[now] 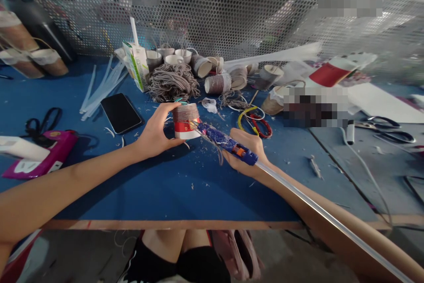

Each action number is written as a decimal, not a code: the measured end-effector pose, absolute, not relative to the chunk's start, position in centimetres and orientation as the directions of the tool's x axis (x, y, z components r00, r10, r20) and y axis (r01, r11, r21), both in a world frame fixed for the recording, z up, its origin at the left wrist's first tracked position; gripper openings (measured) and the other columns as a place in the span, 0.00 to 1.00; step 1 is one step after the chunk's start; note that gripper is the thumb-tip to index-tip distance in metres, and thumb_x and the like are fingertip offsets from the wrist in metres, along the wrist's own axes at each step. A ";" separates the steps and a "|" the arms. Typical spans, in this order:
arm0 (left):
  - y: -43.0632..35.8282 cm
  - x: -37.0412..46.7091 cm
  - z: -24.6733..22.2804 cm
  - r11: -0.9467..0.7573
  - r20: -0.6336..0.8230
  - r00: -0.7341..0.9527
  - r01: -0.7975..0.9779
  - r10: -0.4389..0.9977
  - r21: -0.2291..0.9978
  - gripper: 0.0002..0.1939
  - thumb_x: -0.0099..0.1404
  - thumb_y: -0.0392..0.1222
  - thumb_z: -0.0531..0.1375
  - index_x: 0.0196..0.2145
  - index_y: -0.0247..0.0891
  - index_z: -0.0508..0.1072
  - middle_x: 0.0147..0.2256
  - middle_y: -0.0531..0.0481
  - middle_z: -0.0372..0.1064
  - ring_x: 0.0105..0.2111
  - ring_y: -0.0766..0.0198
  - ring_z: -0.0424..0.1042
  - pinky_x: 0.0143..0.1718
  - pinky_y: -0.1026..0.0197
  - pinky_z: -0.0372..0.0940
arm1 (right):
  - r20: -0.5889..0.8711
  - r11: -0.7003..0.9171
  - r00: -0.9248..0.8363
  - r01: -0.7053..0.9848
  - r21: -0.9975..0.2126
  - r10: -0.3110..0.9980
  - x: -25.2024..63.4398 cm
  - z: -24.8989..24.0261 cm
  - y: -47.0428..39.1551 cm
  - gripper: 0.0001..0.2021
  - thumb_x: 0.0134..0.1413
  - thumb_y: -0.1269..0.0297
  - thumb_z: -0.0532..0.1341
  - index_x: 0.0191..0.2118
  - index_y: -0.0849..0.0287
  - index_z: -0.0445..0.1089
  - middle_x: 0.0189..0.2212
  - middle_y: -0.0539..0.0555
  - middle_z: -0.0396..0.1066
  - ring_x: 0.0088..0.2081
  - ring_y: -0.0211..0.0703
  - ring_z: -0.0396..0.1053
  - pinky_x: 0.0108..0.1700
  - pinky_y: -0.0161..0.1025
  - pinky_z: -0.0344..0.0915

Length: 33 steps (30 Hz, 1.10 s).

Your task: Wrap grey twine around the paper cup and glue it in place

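I have the cup over the middle of the blue table, its upper part wound in grey-brown cord, its lower part bare red and white. My left hand has hold of it from the side, bent into a C just wide enough for the cup, fingers at the upper end and thumb at the lower edge. My right hand is closed around the blue glue gun, whose nozzle points at the cup's red band; from here I can't tell whether the tip touches. A long clear glue stick runs out of the gun's back, along my right forearm.

Just behind the cup I see a heap of cord, with several cord-wrapped cups behind and to the right of it. A carton stands left of the heap, and a dark phone lies flat nearer my left hand. Past my right hand lie scissors with yellow and red handles. Farther out, I get a purple pack at far left, black-handled scissors at far right, and a perforated metal screen along the back.
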<state>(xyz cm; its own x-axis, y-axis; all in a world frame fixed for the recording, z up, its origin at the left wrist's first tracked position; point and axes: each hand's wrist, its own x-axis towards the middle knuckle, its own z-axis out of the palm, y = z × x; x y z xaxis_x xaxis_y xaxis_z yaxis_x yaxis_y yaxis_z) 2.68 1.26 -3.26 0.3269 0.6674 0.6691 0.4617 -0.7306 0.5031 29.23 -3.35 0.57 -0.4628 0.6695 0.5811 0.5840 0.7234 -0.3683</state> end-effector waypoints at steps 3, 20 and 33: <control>1.3 2.7 -3.3 -0.719 0.657 0.324 0.467 0.681 0.515 0.40 0.55 0.51 0.71 0.60 0.44 0.59 0.56 0.41 0.66 0.56 0.50 0.70 0.56 0.45 0.70 | 0.570 0.715 -0.462 0.593 -0.371 0.679 29.3 0.5 -3.3 0.16 0.49 0.71 0.59 0.24 0.52 0.47 0.19 0.49 0.53 0.20 0.41 0.54 0.21 0.42 0.53; 1.1 2.7 -3.2 -0.688 0.635 0.291 0.450 0.715 0.569 0.39 0.54 0.49 0.71 0.59 0.44 0.60 0.55 0.41 0.66 0.56 0.49 0.69 0.57 0.44 0.70 | 0.549 0.667 -0.419 0.628 -0.401 0.723 29.6 0.5 -3.3 0.13 0.47 0.70 0.59 0.23 0.53 0.50 0.18 0.49 0.56 0.19 0.39 0.56 0.21 0.41 0.52; 1.3 2.9 -3.4 -0.722 0.729 0.156 0.378 0.667 0.580 0.36 0.59 0.54 0.68 0.59 0.46 0.58 0.57 0.41 0.60 0.60 0.49 0.65 0.62 0.43 0.66 | 0.555 0.574 -0.344 0.757 -0.314 0.758 29.9 0.9 -2.7 0.11 0.48 0.67 0.56 0.23 0.53 0.50 0.21 0.49 0.58 0.22 0.38 0.58 0.26 0.37 0.56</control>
<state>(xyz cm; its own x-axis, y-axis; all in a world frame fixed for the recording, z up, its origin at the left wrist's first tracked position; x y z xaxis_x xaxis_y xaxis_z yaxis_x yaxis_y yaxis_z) 2.88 1.34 -3.35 0.1564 0.6669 0.7286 0.3779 -0.7219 0.5797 29.91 -2.68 0.88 -0.3444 0.7576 0.5545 0.7568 0.5735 -0.3135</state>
